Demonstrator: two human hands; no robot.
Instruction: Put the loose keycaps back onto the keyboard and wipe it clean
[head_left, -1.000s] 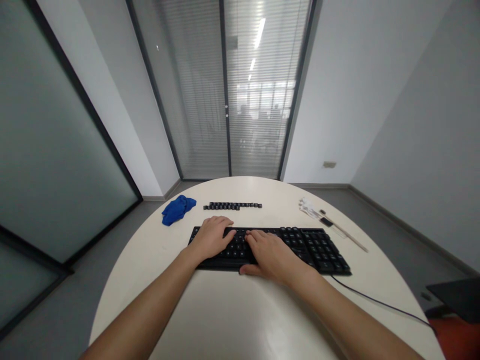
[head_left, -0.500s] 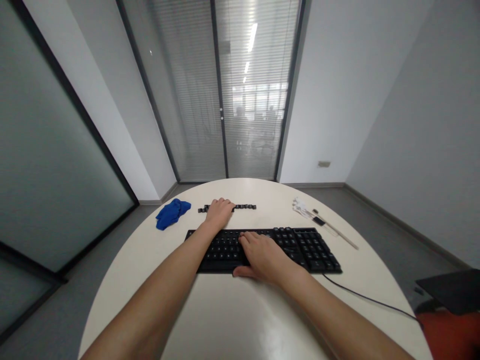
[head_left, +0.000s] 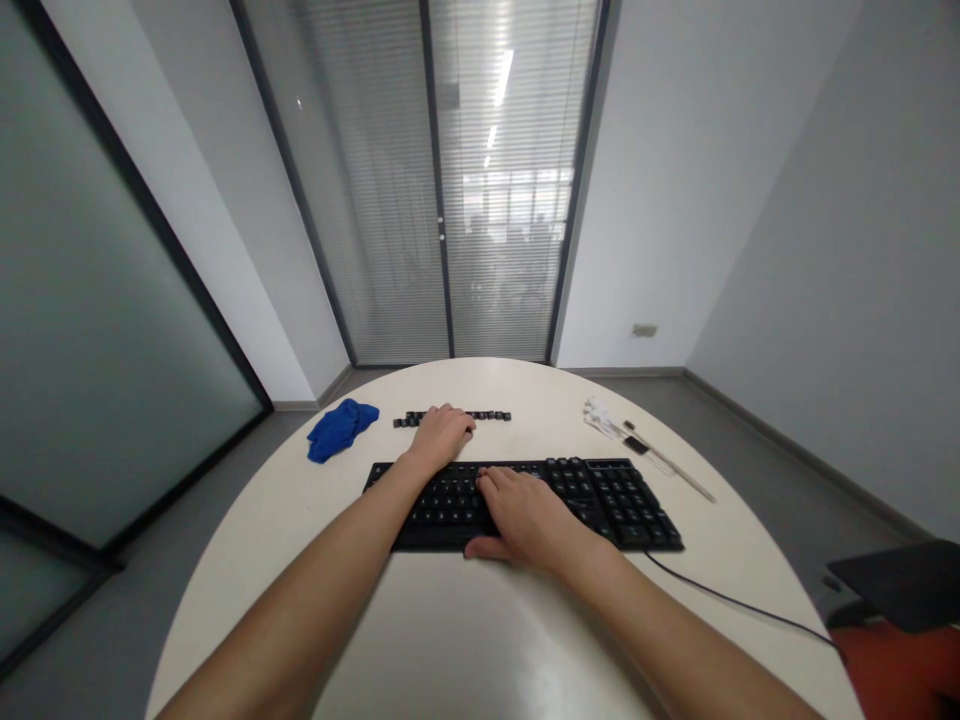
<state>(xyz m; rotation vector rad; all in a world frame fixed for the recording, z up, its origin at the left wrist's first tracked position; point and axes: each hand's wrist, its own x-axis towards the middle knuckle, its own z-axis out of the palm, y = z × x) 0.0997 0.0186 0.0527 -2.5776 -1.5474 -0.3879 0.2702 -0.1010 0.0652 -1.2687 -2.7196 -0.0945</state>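
A black keyboard (head_left: 442, 503) lies on the round pale table, partly covered by my hands and left forearm. My left hand (head_left: 442, 436) is just beyond its far edge, fingers bent together. A small dark piece, which looks like a keycap, shows at those fingertips. Behind that hand runs a line of loose black keycaps (head_left: 495, 415), its middle partly hidden. My right hand (head_left: 521, 515) rests on the keyboard, fingers stretched over the keys and thumb apart along the near edge.
At the left lies a crumpled blue cloth (head_left: 341, 430). On the right are a white bundle (head_left: 598, 412), a small black piece (head_left: 636, 445) and a thin pale stick (head_left: 679, 470). A cable (head_left: 731, 592) runs from the keyboard over the table's right edge, near a red and black chair (head_left: 900, 650).
My left hand has drawn back slightly from the keycap line toward the keyboard and to the right. My right hand stays in place on the keys.
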